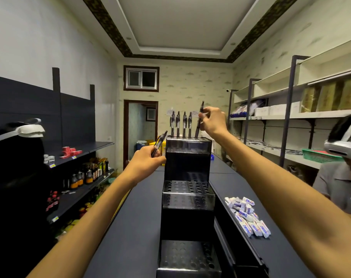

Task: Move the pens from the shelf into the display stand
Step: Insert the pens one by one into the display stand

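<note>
Four pens (181,123) standing upright in stand (187,146) top row; right hand (213,122) pinching 5th pen (199,119), tilted, tip nearing next hole. Left hand (148,161) gripping spare pen (159,143), waiting beside stand.

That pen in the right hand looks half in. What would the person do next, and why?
Probably straighten that tilted pen and push it down, since its tip sits at the top tier of the display stand beside four upright pens. The right hand pinches it; the left hand holds another pen.
</note>
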Action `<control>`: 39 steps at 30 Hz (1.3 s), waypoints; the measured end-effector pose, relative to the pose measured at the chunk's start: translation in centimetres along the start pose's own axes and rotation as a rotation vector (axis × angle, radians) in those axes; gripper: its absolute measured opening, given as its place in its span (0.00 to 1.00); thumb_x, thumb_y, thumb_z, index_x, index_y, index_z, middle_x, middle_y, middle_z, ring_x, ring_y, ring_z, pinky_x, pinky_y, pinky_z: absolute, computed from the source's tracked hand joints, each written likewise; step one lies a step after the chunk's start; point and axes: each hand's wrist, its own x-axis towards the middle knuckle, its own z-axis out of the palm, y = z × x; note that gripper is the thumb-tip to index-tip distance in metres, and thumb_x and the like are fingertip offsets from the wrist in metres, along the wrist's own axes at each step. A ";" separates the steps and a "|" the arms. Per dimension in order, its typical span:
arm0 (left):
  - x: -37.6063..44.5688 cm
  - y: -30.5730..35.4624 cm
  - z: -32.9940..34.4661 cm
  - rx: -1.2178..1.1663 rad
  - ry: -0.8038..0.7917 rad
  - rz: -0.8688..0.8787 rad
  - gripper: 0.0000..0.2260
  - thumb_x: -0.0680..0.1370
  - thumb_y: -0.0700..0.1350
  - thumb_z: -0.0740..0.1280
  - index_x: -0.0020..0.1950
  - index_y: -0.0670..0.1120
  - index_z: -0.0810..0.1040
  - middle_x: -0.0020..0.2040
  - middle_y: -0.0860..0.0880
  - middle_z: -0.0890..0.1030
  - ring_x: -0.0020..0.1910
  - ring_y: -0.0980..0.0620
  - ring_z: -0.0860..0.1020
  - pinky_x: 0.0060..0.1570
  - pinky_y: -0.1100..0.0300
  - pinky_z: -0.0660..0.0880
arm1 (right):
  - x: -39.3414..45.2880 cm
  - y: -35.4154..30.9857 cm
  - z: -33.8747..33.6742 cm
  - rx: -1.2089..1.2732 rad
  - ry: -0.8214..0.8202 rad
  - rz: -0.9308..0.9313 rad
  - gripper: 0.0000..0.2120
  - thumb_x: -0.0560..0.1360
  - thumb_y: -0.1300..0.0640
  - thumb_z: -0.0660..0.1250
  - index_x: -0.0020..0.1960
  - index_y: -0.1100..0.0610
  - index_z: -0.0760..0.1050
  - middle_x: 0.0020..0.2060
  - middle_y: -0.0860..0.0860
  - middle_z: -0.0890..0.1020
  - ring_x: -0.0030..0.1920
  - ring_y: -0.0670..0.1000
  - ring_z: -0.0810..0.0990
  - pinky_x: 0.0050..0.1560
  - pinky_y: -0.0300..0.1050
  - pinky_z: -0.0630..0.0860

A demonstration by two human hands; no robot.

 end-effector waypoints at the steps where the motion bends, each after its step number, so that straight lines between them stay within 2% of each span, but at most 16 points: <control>1: 0.0 0.0 0.1 -0.005 0.004 0.001 0.13 0.76 0.42 0.70 0.35 0.50 0.70 0.33 0.50 0.75 0.33 0.53 0.72 0.37 0.57 0.72 | 0.1 0.2 0.0 -0.024 -0.030 0.012 0.14 0.81 0.58 0.68 0.63 0.64 0.80 0.52 0.61 0.85 0.50 0.60 0.85 0.57 0.59 0.81; 5: 0.1 0.1 0.1 0.000 0.011 0.007 0.12 0.76 0.42 0.70 0.36 0.50 0.70 0.34 0.49 0.75 0.35 0.51 0.73 0.40 0.53 0.74 | -0.3 0.8 0.5 -0.170 -0.216 0.032 0.14 0.81 0.54 0.69 0.56 0.66 0.82 0.49 0.62 0.85 0.52 0.60 0.84 0.59 0.59 0.80; 10: 0.2 0.5 0.2 0.000 0.005 0.016 0.11 0.77 0.42 0.70 0.37 0.45 0.70 0.33 0.48 0.74 0.33 0.52 0.72 0.39 0.55 0.73 | -0.5 0.8 0.4 -0.244 -0.284 0.028 0.14 0.80 0.53 0.69 0.56 0.65 0.83 0.51 0.60 0.85 0.53 0.58 0.83 0.60 0.56 0.80; 12: 0.3 0.7 0.3 -0.004 0.013 0.019 0.10 0.76 0.42 0.70 0.38 0.45 0.72 0.32 0.49 0.75 0.32 0.54 0.72 0.36 0.58 0.73 | -0.7 0.6 0.1 -0.272 -0.282 0.040 0.15 0.79 0.54 0.72 0.58 0.66 0.81 0.52 0.61 0.85 0.53 0.58 0.83 0.60 0.56 0.80; 14: 0.4 0.8 0.4 -0.005 0.025 0.015 0.10 0.76 0.43 0.70 0.37 0.46 0.73 0.31 0.51 0.75 0.29 0.57 0.72 0.34 0.61 0.72 | -1.1 0.4 -0.1 -0.290 -0.178 0.030 0.16 0.77 0.57 0.73 0.61 0.65 0.78 0.52 0.61 0.84 0.54 0.59 0.82 0.60 0.57 0.79; 16: 0.5 1.1 0.6 -0.009 0.027 0.017 0.10 0.76 0.43 0.70 0.36 0.46 0.73 0.31 0.52 0.75 0.27 0.59 0.71 0.32 0.62 0.70 | -1.6 0.0 -0.5 -0.212 -0.028 -0.018 0.16 0.76 0.60 0.70 0.62 0.63 0.77 0.51 0.58 0.84 0.53 0.57 0.82 0.59 0.55 0.79; 18: 0.5 1.4 0.8 -0.018 0.031 0.019 0.10 0.76 0.43 0.70 0.37 0.46 0.74 0.30 0.51 0.75 0.25 0.59 0.70 0.30 0.62 0.69 | -2.4 -0.7 -1.0 -0.120 0.007 -0.067 0.12 0.76 0.61 0.69 0.58 0.61 0.80 0.49 0.55 0.85 0.50 0.54 0.82 0.56 0.51 0.80; 21: 0.6 2.1 1.5 -0.017 0.047 0.032 0.10 0.76 0.43 0.70 0.37 0.46 0.73 0.29 0.52 0.74 0.26 0.57 0.69 0.30 0.60 0.67 | -4.0 -2.1 -1.5 0.077 -0.181 0.027 0.05 0.76 0.60 0.70 0.48 0.59 0.84 0.41 0.54 0.87 0.44 0.52 0.85 0.49 0.47 0.83; 23: 0.8 2.6 2.0 0.008 0.057 0.040 0.10 0.76 0.44 0.70 0.37 0.47 0.73 0.30 0.51 0.74 0.30 0.54 0.71 0.33 0.58 0.69 | -5.5 -3.1 -1.7 0.252 -0.325 0.118 0.06 0.77 0.61 0.69 0.46 0.61 0.83 0.38 0.54 0.87 0.38 0.51 0.84 0.41 0.41 0.82; 25: 0.9 3.1 2.5 0.064 0.051 0.036 0.09 0.76 0.46 0.70 0.38 0.49 0.72 0.33 0.50 0.76 0.34 0.51 0.72 0.38 0.55 0.69 | -6.7 -3.7 -1.7 0.333 -0.391 0.169 0.06 0.77 0.59 0.69 0.47 0.61 0.83 0.38 0.54 0.87 0.35 0.49 0.84 0.36 0.39 0.80; 28: 1.1 3.8 3.2 0.096 0.038 0.020 0.10 0.76 0.49 0.69 0.39 0.50 0.71 0.36 0.50 0.77 0.37 0.50 0.72 0.40 0.53 0.69 | -7.9 -4.0 -1.7 0.436 -0.410 0.254 0.05 0.75 0.60 0.70 0.46 0.61 0.83 0.41 0.56 0.88 0.36 0.51 0.86 0.42 0.44 0.83; 30: 1.1 4.1 3.5 0.100 0.044 0.021 0.11 0.76 0.49 0.69 0.39 0.50 0.69 0.38 0.49 0.77 0.37 0.50 0.72 0.40 0.53 0.68 | -8.3 -3.8 -1.9 0.517 -0.417 0.297 0.05 0.74 0.61 0.73 0.46 0.63 0.83 0.43 0.59 0.87 0.38 0.53 0.86 0.43 0.45 0.84; 35: 1.0 4.6 4.0 0.138 0.031 0.063 0.10 0.77 0.50 0.67 0.40 0.52 0.69 0.39 0.50 0.78 0.37 0.52 0.73 0.36 0.56 0.67 | -9.0 -3.1 -2.4 0.638 -0.447 0.281 0.13 0.72 0.61 0.78 0.53 0.68 0.83 0.47 0.62 0.87 0.41 0.54 0.87 0.44 0.44 0.85; 39: 0.9 4.5 4.0 0.151 0.013 0.093 0.04 0.77 0.50 0.68 0.45 0.53 0.74 0.41 0.53 0.79 0.39 0.56 0.75 0.35 0.59 0.67 | -9.2 -3.0 -1.8 0.657 -0.394 0.307 0.07 0.76 0.63 0.74 0.52 0.64 0.81 0.48 0.62 0.86 0.40 0.56 0.87 0.45 0.48 0.85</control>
